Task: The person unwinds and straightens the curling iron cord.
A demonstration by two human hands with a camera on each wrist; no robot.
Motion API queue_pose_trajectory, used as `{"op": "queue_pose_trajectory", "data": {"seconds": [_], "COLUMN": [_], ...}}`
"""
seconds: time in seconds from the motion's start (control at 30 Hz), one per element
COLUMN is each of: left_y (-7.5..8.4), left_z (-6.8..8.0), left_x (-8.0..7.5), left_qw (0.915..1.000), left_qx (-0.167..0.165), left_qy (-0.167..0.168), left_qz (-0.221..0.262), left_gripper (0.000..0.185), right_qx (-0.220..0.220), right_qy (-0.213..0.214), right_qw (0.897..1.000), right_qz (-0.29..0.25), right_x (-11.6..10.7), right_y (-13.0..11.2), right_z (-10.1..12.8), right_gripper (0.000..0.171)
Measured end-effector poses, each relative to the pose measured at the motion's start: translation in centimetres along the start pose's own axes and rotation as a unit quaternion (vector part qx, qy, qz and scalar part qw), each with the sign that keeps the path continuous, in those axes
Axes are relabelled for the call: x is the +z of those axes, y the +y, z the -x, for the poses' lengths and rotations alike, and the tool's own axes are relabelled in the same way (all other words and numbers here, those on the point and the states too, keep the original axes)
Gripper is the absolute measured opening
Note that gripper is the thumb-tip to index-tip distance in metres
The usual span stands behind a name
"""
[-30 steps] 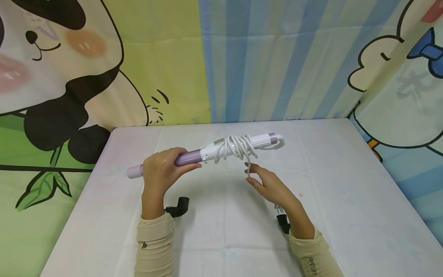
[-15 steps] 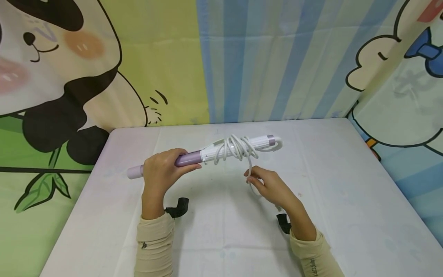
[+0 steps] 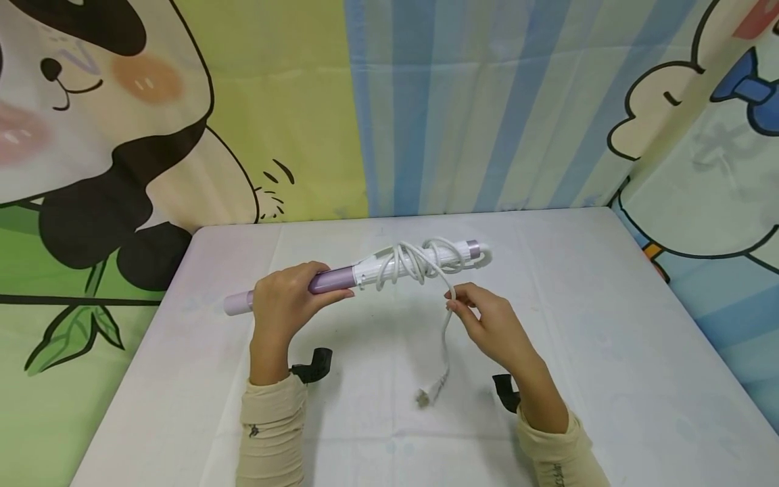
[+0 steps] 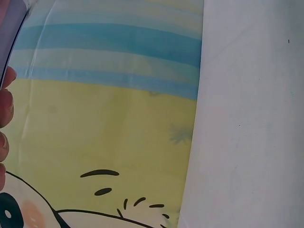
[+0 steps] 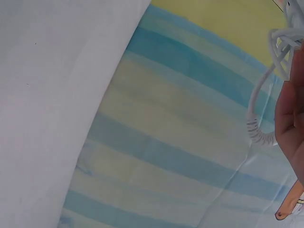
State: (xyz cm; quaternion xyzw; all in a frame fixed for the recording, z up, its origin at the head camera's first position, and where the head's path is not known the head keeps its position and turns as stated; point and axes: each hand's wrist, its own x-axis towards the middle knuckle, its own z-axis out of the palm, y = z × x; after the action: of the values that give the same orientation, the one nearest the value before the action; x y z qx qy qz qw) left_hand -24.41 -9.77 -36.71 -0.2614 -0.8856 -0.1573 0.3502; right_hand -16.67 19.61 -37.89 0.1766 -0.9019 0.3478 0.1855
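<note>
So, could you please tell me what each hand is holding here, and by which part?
The left hand grips the curling iron by its purple barrel; the right hand pinches its white cord just below the coils, plug dangling.

Hardly any writing can be read here. Small dark print runs along the cuff of the right sleeve [image 3: 556, 470] in the head view, but it is too small and blurred to make out, and a tiny dark mark on the left sleeve [image 3: 252, 430] is just as unclear. The cartoon backdrop [image 3: 389, 108] carries drawings only, and the two wrist views show no lettering or numbers at all.
</note>
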Motion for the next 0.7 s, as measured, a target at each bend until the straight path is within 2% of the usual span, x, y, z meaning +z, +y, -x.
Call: {"op": "queue_pose_trajectory", "data": {"seconds": [0.13, 0.33, 0.47, 0.57, 0.7], "left_y": [-0.1, -0.3, -0.4, -0.3, -0.4], "left_z": [0.0, 0.1, 0.2, 0.2, 0.2], "left_x": [0.0, -0.2, -0.3, -0.4, -0.6], "left_qw": [1.0000, 0.9996, 0.9995, 0.9992, 0.9992], "left_qx": [0.004, 0.003, 0.007, 0.012, 0.012], "left_qy": [-0.008, -0.025, -0.026, -0.024, -0.021], "left_qz": [0.000, 0.010, 0.019, 0.029, 0.031], "left_gripper": [0.075, 0.055, 0.063, 0.072, 0.073], "right_qx": [-0.019, -0.021, 0.005, 0.024, 0.042], "right_qy": [0.055, 0.130, 0.164, 0.176, 0.188], "right_qw": [0.998, 0.991, 0.986, 0.984, 0.981], "right_qz": [-0.003, 0.000, 0.007, 0.013, 0.021], "right_x": [-0.2, -0.8, -1.4, -1.9, -2.4], "right_y": [0.1, 0.6, 1.1, 1.5, 2.1], "right_z": [0.0, -0.2, -0.2, -0.1, 0.1], "right_gripper": [0.014, 0.015, 0.015, 0.015, 0.014]}}
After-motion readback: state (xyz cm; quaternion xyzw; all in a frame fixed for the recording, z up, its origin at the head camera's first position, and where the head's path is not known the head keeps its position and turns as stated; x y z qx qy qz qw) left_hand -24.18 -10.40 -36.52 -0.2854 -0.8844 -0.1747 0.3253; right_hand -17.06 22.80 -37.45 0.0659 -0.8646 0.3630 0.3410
